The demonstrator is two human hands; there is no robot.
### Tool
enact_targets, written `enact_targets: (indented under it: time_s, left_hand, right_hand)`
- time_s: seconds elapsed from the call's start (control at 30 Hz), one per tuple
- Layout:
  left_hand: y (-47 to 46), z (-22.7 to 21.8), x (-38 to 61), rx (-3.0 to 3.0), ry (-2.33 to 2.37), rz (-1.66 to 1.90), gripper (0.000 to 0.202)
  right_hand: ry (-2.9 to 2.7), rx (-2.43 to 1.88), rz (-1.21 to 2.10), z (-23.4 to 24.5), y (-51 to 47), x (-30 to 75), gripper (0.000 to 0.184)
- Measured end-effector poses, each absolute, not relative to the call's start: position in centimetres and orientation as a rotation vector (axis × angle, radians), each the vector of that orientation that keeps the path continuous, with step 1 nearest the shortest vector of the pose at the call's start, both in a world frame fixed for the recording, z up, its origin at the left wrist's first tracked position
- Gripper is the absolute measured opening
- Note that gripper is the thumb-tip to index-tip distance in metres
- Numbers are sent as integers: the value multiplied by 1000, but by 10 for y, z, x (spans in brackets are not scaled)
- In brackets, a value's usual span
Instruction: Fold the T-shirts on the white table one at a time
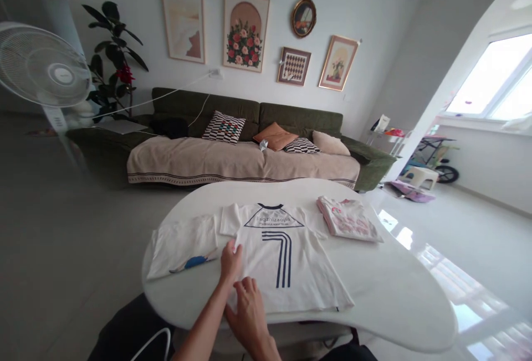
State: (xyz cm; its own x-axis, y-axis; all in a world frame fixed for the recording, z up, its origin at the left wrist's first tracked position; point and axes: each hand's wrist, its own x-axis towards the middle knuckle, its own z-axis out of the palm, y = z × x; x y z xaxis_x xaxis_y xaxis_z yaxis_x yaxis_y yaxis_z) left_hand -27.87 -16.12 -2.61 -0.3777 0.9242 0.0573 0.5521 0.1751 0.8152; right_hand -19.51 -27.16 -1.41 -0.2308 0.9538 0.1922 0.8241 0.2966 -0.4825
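A white T-shirt (307, 261) lies spread flat on the white table, with a dark collar, lettering across the chest and a large striped 7. My left hand (231, 261) pinches its left side edge just below the sleeve. Closer to me, my right hand (248, 312) is at the shirt's lower left corner, its fingers bent over the cloth; its fingertips are partly hidden. Left of the shirt lies a white folded garment (183, 242) with a blue print. On the right sits a folded stack of white and pink clothes (349, 220).
The white table (399, 294) has a curved edge, and my legs are beneath its near side. Behind it stands a green sofa (245, 107) with a beige cover and cushions. A fan (45, 67) is at the left, with a white cable crossing towards the wall.
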Motion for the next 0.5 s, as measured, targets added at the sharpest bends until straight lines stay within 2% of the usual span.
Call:
enact_targets:
  time_s: [0.17, 0.3, 0.5]
  left_hand:
    - [-92, -24, -291, 1321, 2199, 1022, 43]
    - [-60, -28, -297, 1357, 2280, 1019, 57]
    - [-24, -28, -318, 1400, 2196, 927, 68]
  right_hand:
    - [-2037, -1635, 281, -35, -275, -214, 35]
    - [-1962, -1633, 190, -60, -268, -215, 27]
    - [-1903, -1461, 68, -96, -250, -212, 31]
